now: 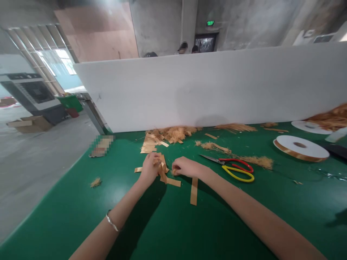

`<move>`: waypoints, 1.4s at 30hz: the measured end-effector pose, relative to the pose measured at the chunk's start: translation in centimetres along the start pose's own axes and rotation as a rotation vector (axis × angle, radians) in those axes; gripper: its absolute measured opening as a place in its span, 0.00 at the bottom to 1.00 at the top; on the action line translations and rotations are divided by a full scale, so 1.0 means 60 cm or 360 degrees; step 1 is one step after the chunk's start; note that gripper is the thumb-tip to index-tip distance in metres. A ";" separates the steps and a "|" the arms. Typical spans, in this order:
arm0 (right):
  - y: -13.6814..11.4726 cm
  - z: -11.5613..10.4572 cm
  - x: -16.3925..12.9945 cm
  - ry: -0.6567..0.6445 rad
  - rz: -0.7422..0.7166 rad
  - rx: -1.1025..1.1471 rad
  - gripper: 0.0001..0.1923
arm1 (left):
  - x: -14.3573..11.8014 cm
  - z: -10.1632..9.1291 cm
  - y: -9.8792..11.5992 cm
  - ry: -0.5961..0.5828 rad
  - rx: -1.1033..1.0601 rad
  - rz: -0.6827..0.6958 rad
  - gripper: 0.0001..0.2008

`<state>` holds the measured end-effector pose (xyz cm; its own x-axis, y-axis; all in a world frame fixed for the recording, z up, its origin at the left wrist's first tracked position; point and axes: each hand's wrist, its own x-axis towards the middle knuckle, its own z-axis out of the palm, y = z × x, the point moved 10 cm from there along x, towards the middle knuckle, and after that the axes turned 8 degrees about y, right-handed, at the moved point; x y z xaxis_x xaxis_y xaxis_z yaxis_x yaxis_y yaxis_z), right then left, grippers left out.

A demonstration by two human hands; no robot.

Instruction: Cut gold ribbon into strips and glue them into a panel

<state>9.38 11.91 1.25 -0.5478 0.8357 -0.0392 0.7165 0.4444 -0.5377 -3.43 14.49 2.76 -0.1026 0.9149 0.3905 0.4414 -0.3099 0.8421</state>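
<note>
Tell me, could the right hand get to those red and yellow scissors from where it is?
Probably yes. The scissors lie flat on the green table just to the outer side of the right hand, with only bare tabletop between them. That hand seems busy pinching ribbon strips, though.

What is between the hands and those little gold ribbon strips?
Nothing visible. The left hand already touches the gold ribbon strips, and the right hand rests right beside them on the green table. The scissors lie off to the right, apart.
</note>
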 end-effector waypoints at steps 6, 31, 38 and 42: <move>0.021 -0.081 -0.029 -0.0005 -0.0105 0.0382 0.11 | -0.019 0.025 0.007 -0.0291 0.0263 0.0296 0.14; 0.001 0.031 -0.166 0.0027 0.0095 -0.0217 0.46 | -0.132 0.128 0.041 -0.1039 0.1212 0.0849 0.33; 0.025 0.062 -0.250 -0.0070 0.0305 -0.0134 0.48 | -0.172 0.114 0.075 -0.1071 0.1002 0.0722 0.30; 0.018 0.078 -0.242 -0.0086 0.0303 -0.0103 0.47 | -0.147 0.094 0.045 -0.0834 0.1164 0.0576 0.31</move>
<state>16.11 -1.26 -2.73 -0.4212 0.8887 -0.1811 0.8346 0.3016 -0.4610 3.67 7.05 -0.51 0.4806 0.8500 0.2159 0.8317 -0.5198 0.1950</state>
